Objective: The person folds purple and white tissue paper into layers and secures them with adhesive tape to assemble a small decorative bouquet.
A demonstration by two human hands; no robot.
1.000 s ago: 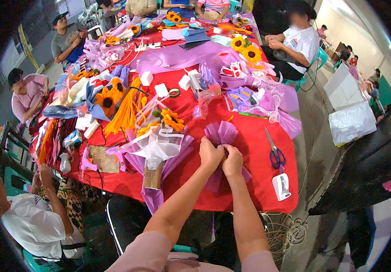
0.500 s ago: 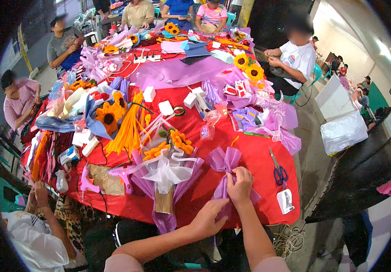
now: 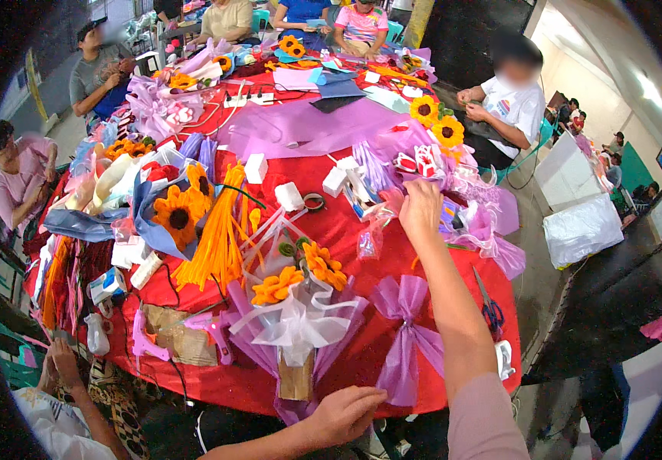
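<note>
Our red-covered desk is crowded, and a co-worker in white sits along its right side. The purple mesh lies near the front edge, just right of the bouquet, gathered at the middle and flaring at both ends. Our left hand is open and loose beside its lower end, apparently holding nothing. Our right hand is by the pink plastic, fingers pointing down; we cannot tell whether they grip anything. We judge the mesh light, soft and easily creased, best held by its gathered waist rather than the thin ends.
</note>
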